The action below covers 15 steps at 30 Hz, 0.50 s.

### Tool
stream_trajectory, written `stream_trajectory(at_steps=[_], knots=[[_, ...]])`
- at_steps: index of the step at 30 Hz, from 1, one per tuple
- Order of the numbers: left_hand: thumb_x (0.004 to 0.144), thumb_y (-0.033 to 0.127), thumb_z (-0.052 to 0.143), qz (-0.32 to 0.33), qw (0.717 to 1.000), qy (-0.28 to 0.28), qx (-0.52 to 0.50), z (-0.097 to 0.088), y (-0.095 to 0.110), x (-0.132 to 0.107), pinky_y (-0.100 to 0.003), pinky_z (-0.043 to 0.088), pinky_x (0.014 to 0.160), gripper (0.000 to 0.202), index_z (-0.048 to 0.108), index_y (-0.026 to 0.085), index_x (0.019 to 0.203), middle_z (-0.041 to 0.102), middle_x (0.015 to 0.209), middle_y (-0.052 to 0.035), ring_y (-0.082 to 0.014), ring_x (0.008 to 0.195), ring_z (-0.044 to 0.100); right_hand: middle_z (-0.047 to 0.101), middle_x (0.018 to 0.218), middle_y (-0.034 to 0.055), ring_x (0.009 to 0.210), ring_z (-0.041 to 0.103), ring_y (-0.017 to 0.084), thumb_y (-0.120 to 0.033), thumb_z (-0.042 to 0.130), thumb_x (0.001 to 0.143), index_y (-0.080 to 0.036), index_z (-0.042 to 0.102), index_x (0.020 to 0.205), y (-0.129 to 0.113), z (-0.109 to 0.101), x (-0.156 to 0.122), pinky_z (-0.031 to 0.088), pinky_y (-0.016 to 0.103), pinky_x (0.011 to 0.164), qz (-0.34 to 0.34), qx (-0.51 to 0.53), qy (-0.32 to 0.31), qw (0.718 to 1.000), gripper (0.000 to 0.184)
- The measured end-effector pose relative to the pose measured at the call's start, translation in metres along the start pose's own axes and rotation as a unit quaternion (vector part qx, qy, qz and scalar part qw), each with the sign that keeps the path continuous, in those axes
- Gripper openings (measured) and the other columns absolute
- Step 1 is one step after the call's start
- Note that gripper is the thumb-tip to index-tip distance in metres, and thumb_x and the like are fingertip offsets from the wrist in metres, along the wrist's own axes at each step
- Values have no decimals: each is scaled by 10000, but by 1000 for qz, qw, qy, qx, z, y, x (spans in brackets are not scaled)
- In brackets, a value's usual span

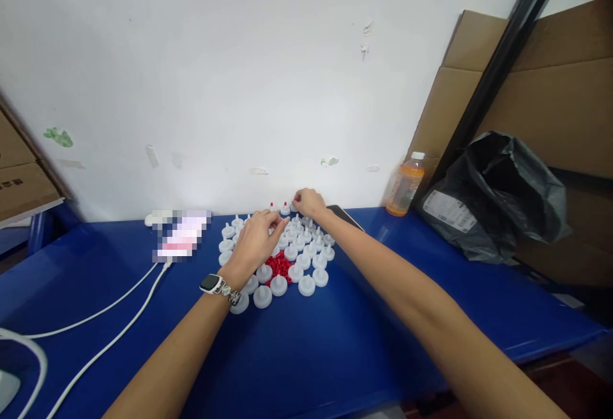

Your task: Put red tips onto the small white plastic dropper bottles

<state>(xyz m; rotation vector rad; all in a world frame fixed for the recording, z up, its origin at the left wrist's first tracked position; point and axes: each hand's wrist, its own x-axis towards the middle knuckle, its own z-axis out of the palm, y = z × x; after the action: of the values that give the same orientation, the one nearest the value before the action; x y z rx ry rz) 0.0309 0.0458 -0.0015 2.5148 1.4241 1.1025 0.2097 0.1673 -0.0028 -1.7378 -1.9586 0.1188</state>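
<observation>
Many white nozzle caps [307,285], round with a pointed spout, stand upright in a cluster on the blue table. Small red tip caps [279,267] lie in a pile among them. At the back, two white nozzle caps [285,209] wear red tips. My right hand [310,203] reaches to the back row, its thumb and finger pinched at a red tip cap [294,202] on a spout. My left hand [260,235], with a watch on its wrist, hovers over the cluster's left part. Its fingers are closed together; whatever they hold is too small to make out.
A phone [184,235] with white cables [129,329] lies left. A dark phone [345,217] rests behind my right forearm. An orange bottle [406,184] and a grey plastic bag [493,195] stand right, before cardboard [565,99]. The white wall [287,87] borders the table's back.
</observation>
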Motion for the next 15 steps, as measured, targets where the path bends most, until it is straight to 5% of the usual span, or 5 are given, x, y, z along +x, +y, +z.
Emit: stream_trajectory(at_steps=[4,6,9,15], knots=[[989,420,409,-5,1000,10,-16,-5,-2,-5,-362,470,741,341,577,204,786,597,843,-49,-210,800,590,745,900,67,812,674,158,-265,530,868,-176,673,911,-7,-19,-26,471,243,725,-11,103,26,994,174],[961,410,479,-3,999,27,-47,-8,-3,-10,-352,499,754,243,591,207,1033,587,1054,-69,-201,879,604,730,802,50,708,647,140,-301,547,870,-169,640,855,-12,-26,-49,461,235,661,-13,241,24,970,163],[907,400,587,17,995,32,-89,-15,-2,-18,-338,527,794,468,460,250,1332,472,1320,-98,-198,1013,601,654,654,14,565,546,123,-450,561,881,-183,569,735,-23,-29,-88,411,242,565,-24,390,11,921,304],[932,393,576,54,988,-24,-145,-31,10,-28,-318,516,799,330,550,231,1217,642,1099,-49,-168,893,620,415,537,-49,514,368,108,-592,467,912,-211,428,633,-46,-20,-138,294,256,514,-54,436,26,898,474]])
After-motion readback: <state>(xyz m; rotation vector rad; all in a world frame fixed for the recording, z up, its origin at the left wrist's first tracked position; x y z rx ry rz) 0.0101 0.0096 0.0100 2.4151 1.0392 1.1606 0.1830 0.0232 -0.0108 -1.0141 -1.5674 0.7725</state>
